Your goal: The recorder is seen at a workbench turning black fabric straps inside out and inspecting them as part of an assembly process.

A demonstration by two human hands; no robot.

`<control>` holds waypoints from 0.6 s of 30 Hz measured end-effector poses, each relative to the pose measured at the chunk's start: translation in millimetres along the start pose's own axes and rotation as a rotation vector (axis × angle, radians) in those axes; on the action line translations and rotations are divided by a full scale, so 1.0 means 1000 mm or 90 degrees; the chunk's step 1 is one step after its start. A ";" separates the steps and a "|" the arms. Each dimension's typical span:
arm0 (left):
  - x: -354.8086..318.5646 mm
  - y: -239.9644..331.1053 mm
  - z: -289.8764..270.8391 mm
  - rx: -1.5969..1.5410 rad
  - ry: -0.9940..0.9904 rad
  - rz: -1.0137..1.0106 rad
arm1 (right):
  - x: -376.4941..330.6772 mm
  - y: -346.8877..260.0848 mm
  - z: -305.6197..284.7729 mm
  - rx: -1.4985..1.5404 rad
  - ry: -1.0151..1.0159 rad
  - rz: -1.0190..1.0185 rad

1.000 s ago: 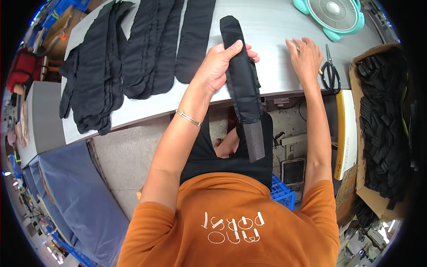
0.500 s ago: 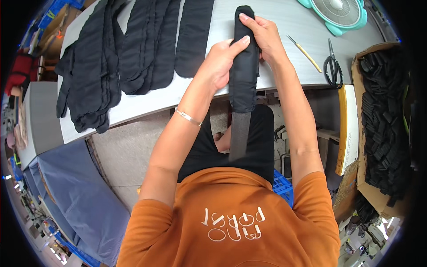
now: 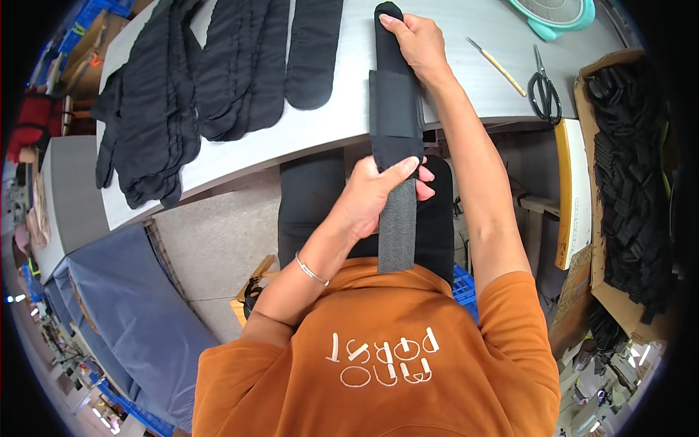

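Note:
A long black padded fabric strap (image 3: 397, 109) stretches from over the table down toward my lap. My right hand (image 3: 421, 47) is closed on its rounded far end, thumb on top. The near end is pinched in my left hand (image 3: 373, 188), with the thumb across the front and fingertips showing behind. Below that hand hangs a dark grey fuzzy strip (image 3: 397, 233) that looks like hook-and-loop tape. A wider, smoother black panel (image 3: 393, 98) lies over the strap's middle. What is under it is hidden.
Several flat black fabric pieces (image 3: 149, 124) lie at the table's left, some over its front edge. Right of my hand are a wooden-handled awl (image 3: 502, 71), black scissors (image 3: 544, 95) and a teal fan (image 3: 557, 25). A cardboard box (image 3: 593, 240) of black pieces stands at the right.
My left hand has slid down the strap toward my body, while my right hand stays at the far end, slightly farther up. The wider middle panel has come into view.

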State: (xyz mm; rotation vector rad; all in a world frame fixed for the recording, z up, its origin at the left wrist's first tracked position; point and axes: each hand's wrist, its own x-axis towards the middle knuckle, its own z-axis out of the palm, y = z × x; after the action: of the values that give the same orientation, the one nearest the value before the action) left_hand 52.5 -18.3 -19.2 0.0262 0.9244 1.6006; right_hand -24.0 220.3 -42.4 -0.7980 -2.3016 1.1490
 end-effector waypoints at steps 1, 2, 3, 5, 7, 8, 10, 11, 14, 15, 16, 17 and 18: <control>-0.002 -0.004 0.001 0.004 -0.004 0.014 | 0.002 0.003 -0.001 0.001 0.004 0.002; -0.002 -0.004 0.000 0.007 -0.005 0.011 | 0.004 0.007 -0.003 -0.014 0.019 -0.030; 0.000 -0.003 -0.001 -0.011 -0.021 -0.011 | 0.006 0.010 -0.004 -0.030 0.034 -0.062; 0.010 -0.003 -0.004 -0.039 -0.061 -0.006 | 0.005 -0.004 -0.007 0.052 -0.021 0.007; 0.022 0.005 -0.007 -0.193 -0.101 -0.026 | 0.001 -0.012 -0.006 0.145 -0.043 0.051; 0.029 0.013 -0.008 -0.237 -0.143 -0.019 | 0.003 -0.007 -0.005 0.143 -0.040 0.051; 0.036 0.015 -0.006 -0.246 -0.111 -0.020 | 0.007 -0.004 0.000 -0.069 0.035 -0.070; 0.038 0.010 -0.007 -0.166 -0.094 0.001 | 0.003 -0.005 0.003 -0.087 0.062 -0.130; 0.031 0.002 -0.003 -0.116 -0.057 0.006 | -0.002 0.005 0.011 0.033 0.163 -0.343; 0.027 0.000 -0.001 -0.081 -0.026 0.015 | -0.001 0.008 0.011 0.033 0.165 -0.340; 0.020 -0.003 -0.001 -0.046 0.008 0.024 | -0.003 0.002 0.014 -0.082 0.152 -0.260; 0.010 -0.006 0.003 -0.027 0.023 0.015 | -0.004 -0.001 0.016 -0.197 0.138 -0.179; 0.000 -0.013 0.003 0.003 0.019 0.018 | -0.006 -0.003 0.018 -0.194 0.139 -0.177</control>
State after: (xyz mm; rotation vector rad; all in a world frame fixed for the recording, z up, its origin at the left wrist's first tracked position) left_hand 63.9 -17.2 -24.7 0.0180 0.9547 1.6284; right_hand -30.9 204.4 -50.2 -0.6444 -2.3376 0.5703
